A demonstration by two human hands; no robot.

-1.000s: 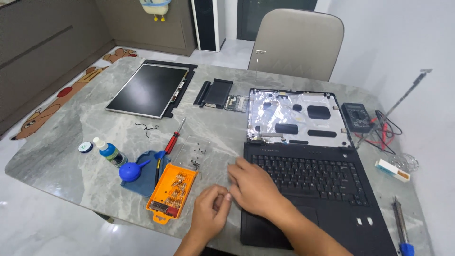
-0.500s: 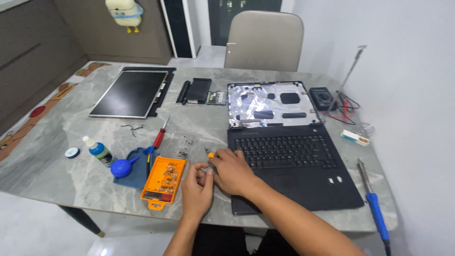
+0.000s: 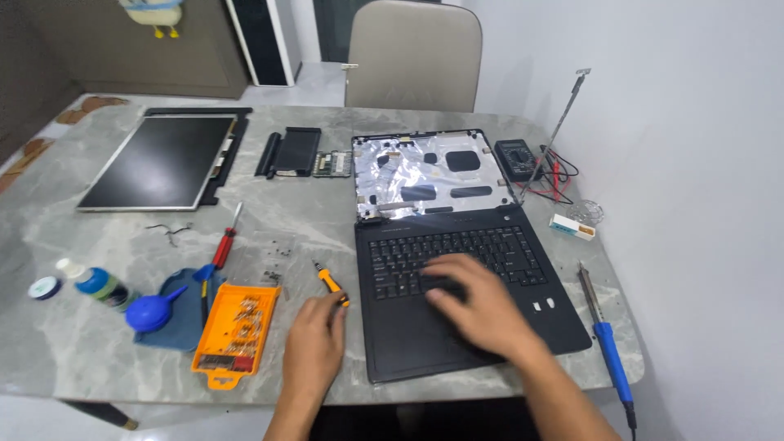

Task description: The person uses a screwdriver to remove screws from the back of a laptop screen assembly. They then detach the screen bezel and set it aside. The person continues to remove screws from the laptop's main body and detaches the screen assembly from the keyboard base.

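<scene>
My left hand [image 3: 314,339] grips the small screwdriver [image 3: 330,282] on the counter [image 3: 327,212] beside the laptop [image 3: 457,302], my right hand [image 3: 474,302] rests flat and empty on its keyboard; next, I judge, needs the tip seated squarely in a screw.

free: bare table [image 3: 327,220] mid-left | blocked: bit tray [image 3: 235,331], red screwdriver [image 3: 224,245], laptop [image 3: 465,286]

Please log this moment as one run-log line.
left hand: holds small screwdriver | right hand: on laptop keyboard | orange bit tray: beside left hand
</scene>
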